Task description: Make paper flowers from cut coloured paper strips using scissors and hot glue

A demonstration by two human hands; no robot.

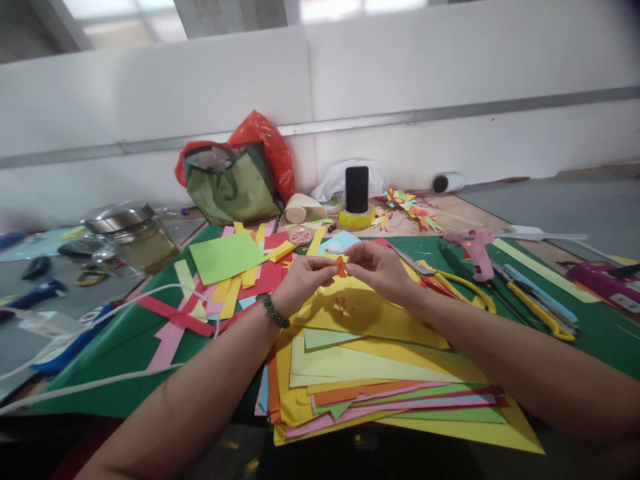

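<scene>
A small orange paper piece (341, 267) is pinched between the fingertips of my left hand (305, 280) and my right hand (380, 268). Its exact shape is too small to make out. Both hands hover over a yellow sheet (385, 317) that tops a thick stack of coloured paper (350, 363). Little orange scraps (341, 305) lie on that sheet below my fingers. A green bead bracelet (276, 312) circles my left wrist. Just right of my right hand are scissors with yellow handles (467, 290).
Coloured paper strips (230, 297) and a light green sheet (227, 258) lie left. A pink glue gun (477, 252) and a yellow-handled tool (543, 310) are right. Behind stand a phone (357, 190) on a tape roll (357, 217), a green bag (233, 187) and a glass jar (135, 237).
</scene>
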